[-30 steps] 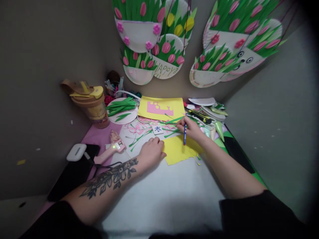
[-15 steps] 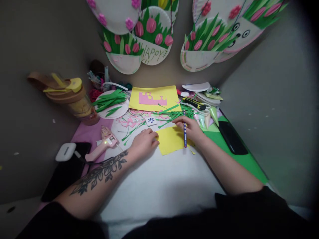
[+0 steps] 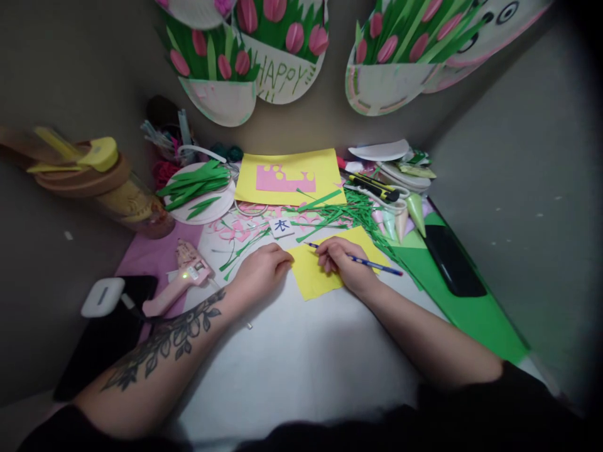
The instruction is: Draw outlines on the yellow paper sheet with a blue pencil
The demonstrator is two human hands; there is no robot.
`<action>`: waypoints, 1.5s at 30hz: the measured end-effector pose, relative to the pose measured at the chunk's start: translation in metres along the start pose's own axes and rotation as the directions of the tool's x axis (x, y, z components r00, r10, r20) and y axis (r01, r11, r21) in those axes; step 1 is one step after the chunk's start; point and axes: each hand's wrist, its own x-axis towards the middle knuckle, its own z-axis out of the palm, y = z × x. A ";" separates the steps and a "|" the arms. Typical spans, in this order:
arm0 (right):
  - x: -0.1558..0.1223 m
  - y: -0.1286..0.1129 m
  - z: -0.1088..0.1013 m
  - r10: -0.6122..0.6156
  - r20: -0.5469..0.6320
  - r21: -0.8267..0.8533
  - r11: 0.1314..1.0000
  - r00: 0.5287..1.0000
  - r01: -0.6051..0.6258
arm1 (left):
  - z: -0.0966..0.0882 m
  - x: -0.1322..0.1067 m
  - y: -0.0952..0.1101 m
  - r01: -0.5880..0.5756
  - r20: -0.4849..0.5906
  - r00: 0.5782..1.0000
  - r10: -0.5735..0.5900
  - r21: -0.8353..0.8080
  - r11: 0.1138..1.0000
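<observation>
A small yellow paper piece (image 3: 316,276) lies on the white table top (image 3: 301,358). My left hand (image 3: 260,268) rests curled at its left edge, fingertips pressing on the paper. My right hand (image 3: 340,262) lies on the paper and grips a blue pencil (image 3: 372,264) in a writing hold, its tip pointing left onto the sheet. A small white tile with a blue character (image 3: 281,226) sits just beyond the paper among green paper strips (image 3: 339,216).
A pink glue gun (image 3: 181,279) with a lit lamp lies left, by a white device (image 3: 102,296). Further back are a paper plate of green strips (image 3: 200,191), a yellow sheet with a pink cutout (image 3: 289,177), a utility knife (image 3: 374,188), a brown jar (image 3: 117,188) and a black phone (image 3: 452,260).
My right hand turned the pencil from upright to a slanted writing grip and came down onto the yellow paper. The view tilted down, and the paper sits closer to me.
</observation>
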 end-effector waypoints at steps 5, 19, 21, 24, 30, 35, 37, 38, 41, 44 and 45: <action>0.002 0.004 -0.004 -0.176 -0.002 -0.083 0.981 0.984 0.176 | 0.000 0.001 0.001 0.026 0.008 1.000 -0.025 -0.003 1.000; -0.004 0.001 -0.003 -0.028 0.009 0.004 1.000 1.000 0.028 | 0.000 0.001 -0.001 0.026 0.001 1.000 -0.026 -0.032 0.999; -0.006 -0.003 0.000 0.024 -0.025 -0.011 1.000 0.999 -0.024 | 0.000 0.001 0.000 0.022 -0.004 1.000 -0.022 -0.029 0.999; -0.007 -0.011 0.004 0.022 -0.011 -0.097 0.995 1.000 -0.022 | 0.000 0.001 -0.002 0.013 -0.010 1.000 -0.013 -0.023 1.000; -0.007 -0.013 0.006 0.010 0.073 -0.200 0.980 0.997 0.005 | 0.001 0.002 -0.007 -0.014 -0.016 1.000 0.014 -0.029 0.999; -0.008 -0.005 0.005 0.030 0.083 -0.245 0.970 0.996 -0.009 | 0.001 0.001 -0.008 -0.011 -0.020 1.000 0.011 -0.029 1.000; -0.008 -0.004 0.005 0.038 0.069 -0.249 0.968 0.997 -0.020 | 0.001 0.001 -0.006 -0.006 -0.022 1.000 0.006 -0.025 1.000; -0.008 -0.003 0.005 0.040 0.063 -0.245 0.969 0.997 -0.023 | 0.001 0.001 -0.005 -0.003 -0.021 1.000 0.002 -0.022 1.000; -0.007 -0.001 0.005 0.039 0.062 -0.232 0.973 0.997 -0.023 | 0.001 0.002 -0.001 0.034 -0.027 0.999 -0.034 -0.004 0.999; -0.006 0.000 0.004 0.039 0.080 -0.235 0.972 0.996 -0.019 | 0.002 0.003 0.005 0.099 -0.041 0.994 -0.097 0.030 0.995; -0.006 0.000 0.004 0.039 0.083 -0.235 0.972 0.996 -0.019 | 0.002 0.003 0.006 0.119 -0.046 0.992 -0.117 0.041 0.992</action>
